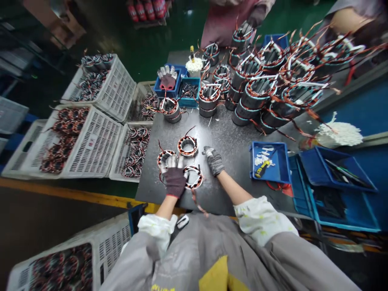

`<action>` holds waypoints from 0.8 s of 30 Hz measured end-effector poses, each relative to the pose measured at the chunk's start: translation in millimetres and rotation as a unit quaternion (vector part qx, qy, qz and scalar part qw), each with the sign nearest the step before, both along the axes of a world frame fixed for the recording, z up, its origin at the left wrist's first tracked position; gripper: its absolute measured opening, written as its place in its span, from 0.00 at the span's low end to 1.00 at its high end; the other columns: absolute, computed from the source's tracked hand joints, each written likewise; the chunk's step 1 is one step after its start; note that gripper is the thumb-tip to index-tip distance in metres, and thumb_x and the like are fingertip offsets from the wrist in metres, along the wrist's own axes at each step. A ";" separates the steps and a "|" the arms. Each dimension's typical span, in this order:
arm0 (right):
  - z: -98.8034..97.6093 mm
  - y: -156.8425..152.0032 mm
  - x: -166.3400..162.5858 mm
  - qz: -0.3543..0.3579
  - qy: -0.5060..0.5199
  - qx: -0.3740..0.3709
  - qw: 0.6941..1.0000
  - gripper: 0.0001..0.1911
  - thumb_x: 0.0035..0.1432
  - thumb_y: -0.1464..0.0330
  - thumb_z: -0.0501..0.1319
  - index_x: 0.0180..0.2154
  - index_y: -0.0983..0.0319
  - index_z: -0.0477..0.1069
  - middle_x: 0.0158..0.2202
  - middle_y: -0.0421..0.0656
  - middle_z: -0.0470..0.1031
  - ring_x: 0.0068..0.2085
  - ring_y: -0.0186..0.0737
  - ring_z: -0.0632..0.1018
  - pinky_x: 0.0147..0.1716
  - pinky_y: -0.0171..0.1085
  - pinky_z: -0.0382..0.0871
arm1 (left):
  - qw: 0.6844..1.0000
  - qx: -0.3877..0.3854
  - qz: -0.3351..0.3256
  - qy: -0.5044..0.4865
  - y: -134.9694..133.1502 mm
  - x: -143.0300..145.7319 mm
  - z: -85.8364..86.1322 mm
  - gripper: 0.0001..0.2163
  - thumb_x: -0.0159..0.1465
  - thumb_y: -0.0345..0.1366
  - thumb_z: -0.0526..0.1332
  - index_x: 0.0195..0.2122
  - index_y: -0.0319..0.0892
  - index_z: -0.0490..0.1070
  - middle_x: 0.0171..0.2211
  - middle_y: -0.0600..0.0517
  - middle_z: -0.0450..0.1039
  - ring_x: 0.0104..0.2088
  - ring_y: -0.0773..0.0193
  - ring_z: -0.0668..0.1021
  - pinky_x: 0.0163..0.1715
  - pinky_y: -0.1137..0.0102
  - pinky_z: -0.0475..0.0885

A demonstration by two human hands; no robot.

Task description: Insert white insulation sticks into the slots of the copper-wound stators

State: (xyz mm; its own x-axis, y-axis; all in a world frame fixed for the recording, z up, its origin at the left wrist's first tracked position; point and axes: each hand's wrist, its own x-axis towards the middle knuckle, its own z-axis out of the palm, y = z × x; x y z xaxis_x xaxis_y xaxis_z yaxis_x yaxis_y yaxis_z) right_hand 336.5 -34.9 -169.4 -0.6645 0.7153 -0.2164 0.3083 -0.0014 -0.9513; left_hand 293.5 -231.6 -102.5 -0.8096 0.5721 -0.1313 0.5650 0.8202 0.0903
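Note:
My left hand (174, 178), in a dark maroon glove with pale, worn fingertips, lies over the near side of a wound stator ring (166, 157). Its fingers are stretched and apart, and they hide part of that ring. Beside its thumb lies a second stator (194, 178) with white sleeving and a copper lead trailing toward me. A third stator (187, 146) stands just beyond, with one lead sticking up. To the right, my right hand (214, 161) in a grey glove rests at the dark tabletop (228, 190), fingers extended, with nothing visible in it.
Tall stacked stators (254, 99) crowd the back right. A blue tray (269, 161) holds white bits and a yellow-handled tool. White crates (100, 141) of stators stand left. A gloved co-worker's hand (245, 29) touches a far stator; a spare glove (167, 79) lies in a blue bin.

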 end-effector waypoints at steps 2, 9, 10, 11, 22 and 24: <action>1.7 1.4 -22.9 -0.011 0.001 -0.002 1.000 0.21 0.64 0.57 0.49 0.42 0.62 0.74 0.44 0.50 0.81 0.48 0.44 0.80 0.56 0.45 0.71 | 1.000 -0.013 0.003 0.019 -19.8 -23.0 -0.2 0.34 0.69 0.49 0.56 0.74 0.44 0.54 0.75 0.39 0.49 0.75 0.43 0.53 0.72 0.38 0.37; -8.7 -34.0 -83.7 0.014 0.008 -0.008 1.000 0.21 0.65 0.61 0.51 0.50 0.62 0.75 0.47 0.48 0.83 0.46 0.44 0.81 0.53 0.43 0.74 | 0.984 -0.043 -0.169 -0.024 -57.4 -134.1 -2.6 0.26 0.68 0.42 0.57 0.67 0.44 0.66 0.69 0.42 0.64 0.74 0.45 0.56 0.72 0.47 0.53; -11.9 -42.9 -87.9 0.018 0.008 -0.008 1.000 0.21 0.66 0.62 0.50 0.51 0.62 0.75 0.48 0.49 0.82 0.47 0.44 0.81 0.53 0.43 0.74 | 0.980 -0.045 -0.192 -0.034 -59.3 -150.3 -1.9 0.25 0.68 0.41 0.57 0.67 0.45 0.67 0.69 0.43 0.64 0.74 0.47 0.57 0.72 0.48 0.54; -15.1 -52.1 -90.8 0.024 0.009 -0.006 1.000 0.21 0.66 0.63 0.50 0.52 0.62 0.75 0.49 0.49 0.82 0.49 0.44 0.81 0.54 0.43 0.74 | 0.976 -0.046 -0.208 -0.042 -60.5 -165.1 -0.8 0.25 0.68 0.40 0.57 0.66 0.45 0.68 0.69 0.43 0.64 0.74 0.48 0.58 0.72 0.51 0.55; -57.5 -42.8 48.8 0.026 -0.022 0.092 0.995 0.14 0.56 0.61 0.58 0.38 0.57 0.81 0.52 0.51 0.82 0.54 0.54 0.81 0.60 0.54 0.74 | 0.962 -0.118 -0.243 -0.044 -28.3 -216.2 57.5 0.17 0.67 0.37 0.58 0.54 0.55 0.79 0.55 0.49 0.80 0.59 0.50 0.78 0.68 0.50 0.59; -69.5 -5.6 87.4 -0.032 -0.055 0.123 0.990 0.21 0.58 0.59 0.54 0.45 0.60 0.80 0.55 0.57 0.79 0.58 0.58 0.78 0.64 0.61 0.67 | 0.966 -0.107 -0.231 -0.030 4.4 -216.9 74.9 0.18 0.69 0.38 0.54 0.57 0.55 0.77 0.53 0.50 0.81 0.55 0.52 0.80 0.69 0.50 0.57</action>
State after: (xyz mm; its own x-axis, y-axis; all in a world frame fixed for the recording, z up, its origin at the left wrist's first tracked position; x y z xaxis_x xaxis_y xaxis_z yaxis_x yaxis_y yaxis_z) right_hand 423.9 -40.5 -239.0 -0.5983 0.7952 -0.0983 0.4163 0.2037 -0.8861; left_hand 76.6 -227.2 -27.5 -0.4608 0.8253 -0.3264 0.8747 0.4846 -0.0095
